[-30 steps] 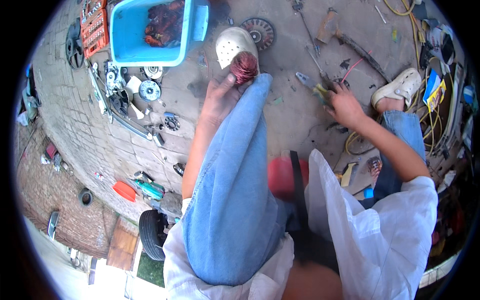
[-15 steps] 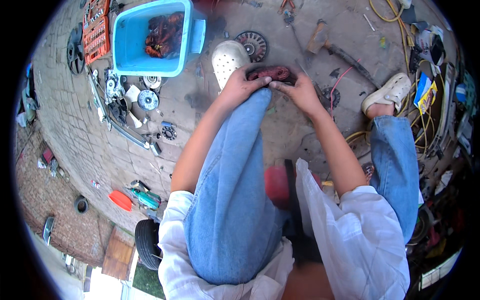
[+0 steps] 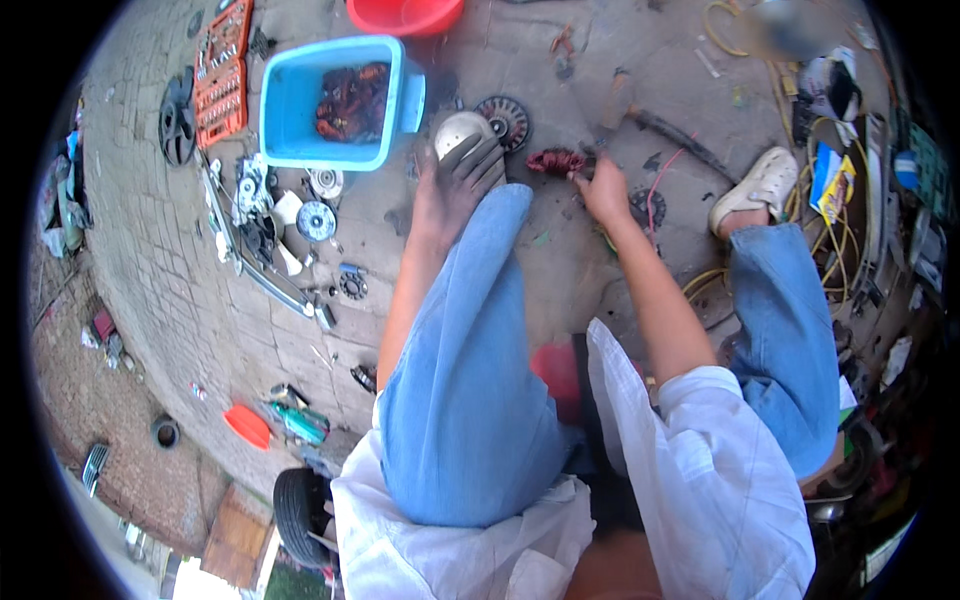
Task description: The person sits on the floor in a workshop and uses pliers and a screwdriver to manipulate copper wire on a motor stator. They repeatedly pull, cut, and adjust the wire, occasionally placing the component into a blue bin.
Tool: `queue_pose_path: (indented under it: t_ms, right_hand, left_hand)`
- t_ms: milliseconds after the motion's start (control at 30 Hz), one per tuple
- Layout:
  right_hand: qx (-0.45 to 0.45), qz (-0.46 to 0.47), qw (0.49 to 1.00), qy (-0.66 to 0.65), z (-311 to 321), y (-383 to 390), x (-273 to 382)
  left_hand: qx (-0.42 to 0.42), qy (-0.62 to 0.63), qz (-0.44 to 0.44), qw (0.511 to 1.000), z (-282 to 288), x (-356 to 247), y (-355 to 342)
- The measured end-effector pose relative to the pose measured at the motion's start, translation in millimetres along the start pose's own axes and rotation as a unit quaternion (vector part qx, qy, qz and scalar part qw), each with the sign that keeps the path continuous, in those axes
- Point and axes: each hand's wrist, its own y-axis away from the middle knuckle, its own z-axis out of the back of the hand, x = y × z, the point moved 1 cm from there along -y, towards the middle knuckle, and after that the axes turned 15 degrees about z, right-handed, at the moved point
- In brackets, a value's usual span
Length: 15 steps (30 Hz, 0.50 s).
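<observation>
My right hand grips one end of a dark reddish bundle of copper winding wire, held in front of my knees. Its fingers close round the end and partly hide it. My left hand is empty, its blackened fingers stretched out beside my left knee, over the pale clog on my left foot. Just beyond that clog lies a round slotted motor part. To the far left stands a light blue tub with more copper windings inside.
A hammer lies on the paving past my right hand. At the left are an orange tool case and loose metal parts. A red basin stands at the far edge. Yellow cables and scrap crowd the right side.
My left hand has let go of the wire bundle and moved left, its fingers spreading. The bundle stays in my right hand alone. The view has shifted, bringing in the red basin.
</observation>
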Motion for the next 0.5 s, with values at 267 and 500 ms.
queue_pose_path:
  t_ms: [267,500]
  right_hand:
    - [0.043,0.009,0.998,0.051,54,80,39]
    - [0.082,0.096,0.989,0.071,169,172,172]
  left_hand:
    - [-0.074,0.053,-0.203,0.975,-26,-17,78]
    - [-0.143,0.125,-0.322,0.927,-2,32,211]
